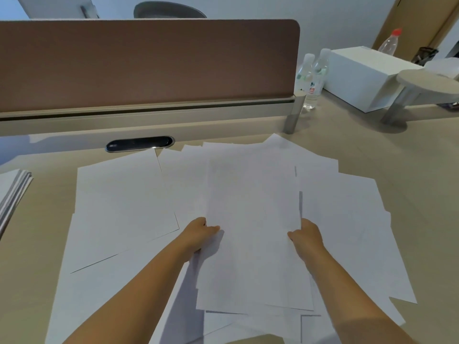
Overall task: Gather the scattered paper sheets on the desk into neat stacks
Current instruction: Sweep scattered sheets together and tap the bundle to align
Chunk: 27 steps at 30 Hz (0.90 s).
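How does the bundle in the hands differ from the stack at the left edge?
The bundle is gripped at both sides by the left hand and right hand; the stack lies untouched. The bundle's edges are staggered; the stack's look fairly even. Both are white paper.

Water bottles [313, 78] beside white box [361, 75].

An office: long pale wooden desk [372, 155] with a brown padded divider screen [149, 63], white paper sheets [119, 194], grey chair back [169, 9] behind.
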Available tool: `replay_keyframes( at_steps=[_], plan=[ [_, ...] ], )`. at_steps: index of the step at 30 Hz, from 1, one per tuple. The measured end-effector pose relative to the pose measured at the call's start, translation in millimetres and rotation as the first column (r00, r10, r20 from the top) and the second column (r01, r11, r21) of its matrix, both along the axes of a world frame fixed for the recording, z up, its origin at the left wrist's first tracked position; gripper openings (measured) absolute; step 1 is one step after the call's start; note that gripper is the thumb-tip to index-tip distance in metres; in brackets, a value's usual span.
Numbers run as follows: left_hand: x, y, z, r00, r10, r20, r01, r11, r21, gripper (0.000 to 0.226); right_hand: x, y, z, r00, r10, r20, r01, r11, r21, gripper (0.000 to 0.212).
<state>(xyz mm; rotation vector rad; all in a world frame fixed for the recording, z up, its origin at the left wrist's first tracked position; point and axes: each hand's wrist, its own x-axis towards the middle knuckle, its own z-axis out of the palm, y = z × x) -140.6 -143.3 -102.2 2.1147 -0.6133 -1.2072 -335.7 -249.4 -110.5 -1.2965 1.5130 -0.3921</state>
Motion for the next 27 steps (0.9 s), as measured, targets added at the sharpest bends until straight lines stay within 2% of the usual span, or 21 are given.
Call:
replay_keyframes(
  at_steps=[2, 4, 7, 10, 12, 14, 16, 19, 23, 25, 27],
  plan=[
    [6.2, 0.1, -0.2, 0.998, 0.007, 0.059, -0.005, 0.999, -0.039, 0.020, -8.0, -2.4, 4.2, 0.998, -0.063, 0.015, 0.063, 0.997, -0.032, 0.019],
    [11.2, 1.2, 1.0, 0.994, 0.041, 0.102, -0.034, 0.996, -0.077, 0.011, -16.2, -3.9, 8.8, 0.992, -0.121, 0.048, 0.123, 0.991, -0.052, 0.020],
    [14.5, 2.8, 1.8, 0.992, 0.104, 0.068, -0.094, 0.987, -0.129, 0.049, -22.1, -3.5, 15.3, 0.977, -0.179, 0.115, 0.185, 0.982, -0.047, 0.032],
    [12.2, 0.3, 2.1, 0.990, 0.119, -0.081, -0.130, 0.980, -0.153, 0.062, -20.1, -3.3, 22.5, 0.969, -0.186, 0.159, 0.196, 0.979, -0.048, 0.035],
    [11.0, -0.3, 9.1, 0.966, 0.102, -0.238, -0.146, 0.974, -0.175, 0.048, -15.7, -4.7, 26.0, 0.971, -0.166, 0.173, 0.179, 0.982, -0.061, 0.034],
    [15.2, 1.3, 16.4, 0.943, 0.090, -0.321, -0.153, 0.972, -0.177, 0.029, -11.0, -5.9, 28.8, 0.973, -0.153, 0.172, 0.168, 0.982, -0.080, 0.031],
    [22.6, 6.8, 21.6, 0.922, 0.073, -0.380, -0.144, 0.976, -0.162, 0.027, -7.2, -7.9, 31.8, 0.975, -0.160, 0.152, 0.176, 0.980, -0.095, 0.028],
    [27.4, 13.6, 27.9, 0.928, -0.003, -0.374, -0.048, 0.991, -0.127, 0.023, -4.6, -11.0, 37.0, 0.976, -0.186, 0.113, 0.198, 0.974, -0.110, 0.025],
    [20.2, 10.4, 30.1, 0.982, -0.064, -0.177, 0.051, 0.996, -0.077, 0.026, -10.8, -10.8, 48.7, 0.970, -0.222, 0.100, 0.234, 0.963, -0.134, 0.025],
    [15.4, 6.8, 29.4, 0.980, -0.052, -0.191, 0.039, 0.996, -0.075, 0.040, -18.7, -10.7, 53.4, 0.965, -0.244, 0.099, 0.254, 0.961, -0.110, 0.013],
    [7.6, 2.9, 30.9, 0.956, -0.041, -0.290, 0.011, 0.995, -0.103, 0.044, -29.4, -11.8, 55.8, 0.957, -0.263, 0.122, 0.273, 0.959, -0.078, 0.022]
  ],
)
